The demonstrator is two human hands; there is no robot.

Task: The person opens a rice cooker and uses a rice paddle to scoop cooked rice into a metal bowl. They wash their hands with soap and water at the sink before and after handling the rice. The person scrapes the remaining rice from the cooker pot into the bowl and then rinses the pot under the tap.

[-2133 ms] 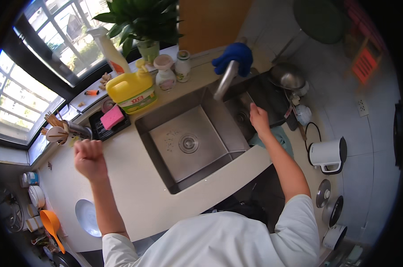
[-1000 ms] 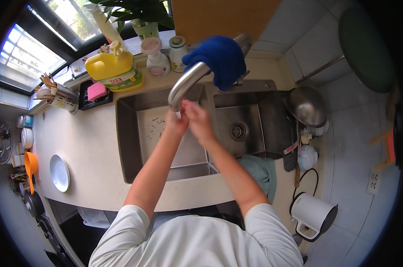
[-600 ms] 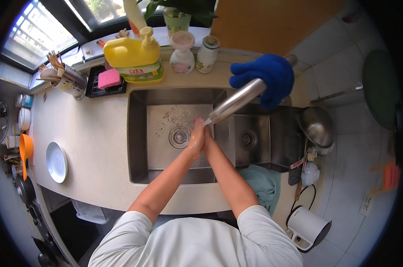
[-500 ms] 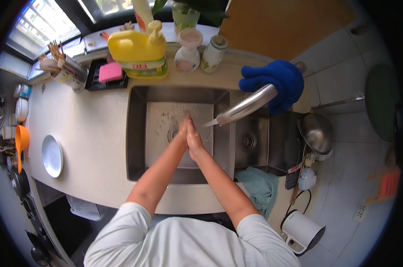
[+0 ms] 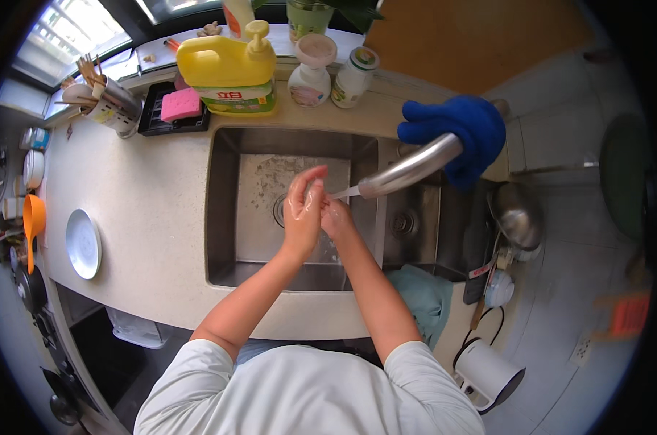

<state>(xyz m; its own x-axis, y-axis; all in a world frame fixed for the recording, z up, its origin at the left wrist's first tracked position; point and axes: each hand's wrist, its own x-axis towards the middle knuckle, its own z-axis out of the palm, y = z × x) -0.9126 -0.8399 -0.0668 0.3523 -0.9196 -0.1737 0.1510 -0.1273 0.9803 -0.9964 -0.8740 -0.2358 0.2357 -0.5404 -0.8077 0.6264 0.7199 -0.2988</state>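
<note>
Both wet hands are over the large sink basin (image 5: 223, 210). My left hand (image 5: 303, 215) is open, its fingers stretched out and slightly bent. Against its right side rests my right hand (image 5: 337, 220), and the fingers of that hand are mostly hidden behind the left one. Neither hand shows an object in it. Water runs from the metal faucet (image 5: 413, 169) onto the right hand. A blue cloth (image 5: 459, 138) is draped over the faucet's upper part. Soapy wetness shines on the skin.
Behind the sink stand a yellow pump jug (image 5: 227, 65), two white bottles (image 5: 310, 83) and a pink sponge (image 5: 181, 105) on a black tray (image 5: 151, 119). A white plate (image 5: 83, 243) lies on the left counter. A teal cloth (image 5: 421, 301) hangs by the smaller basin (image 5: 415, 243).
My palms were pressed together with fingers pointing forward; now the left hand is turned and its fingers are bent. The right hand has moved right, into the water stream.
</note>
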